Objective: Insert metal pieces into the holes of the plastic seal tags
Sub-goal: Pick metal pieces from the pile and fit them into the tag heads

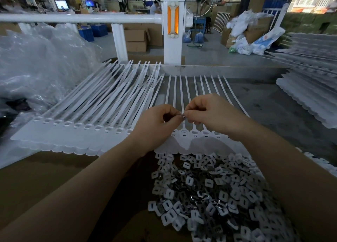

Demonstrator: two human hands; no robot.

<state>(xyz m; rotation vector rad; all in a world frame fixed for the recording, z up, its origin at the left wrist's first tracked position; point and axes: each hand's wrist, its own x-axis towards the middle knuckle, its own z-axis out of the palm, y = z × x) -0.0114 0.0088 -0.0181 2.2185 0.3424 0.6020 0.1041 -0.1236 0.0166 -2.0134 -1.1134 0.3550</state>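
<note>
Heaped nearest the viewer, small metal pieces and white plastic caps (215, 196) fill a cardboard box. Above them, one tiny metal piece (183, 117) is pinched between fingertips of both the left hand (156, 125) and right hand (209, 114), fingers curled tightly around it, held over the seal tags (184, 134) on the tabletop. It looks light, stiff and easily dropped; its edges seem best to hold.

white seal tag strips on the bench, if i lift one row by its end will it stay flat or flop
Probably flop: the seal tag strips have long thin tails that already bow and cross. Likely light, being thin plastic. The joined heads may keep a row together.
</note>
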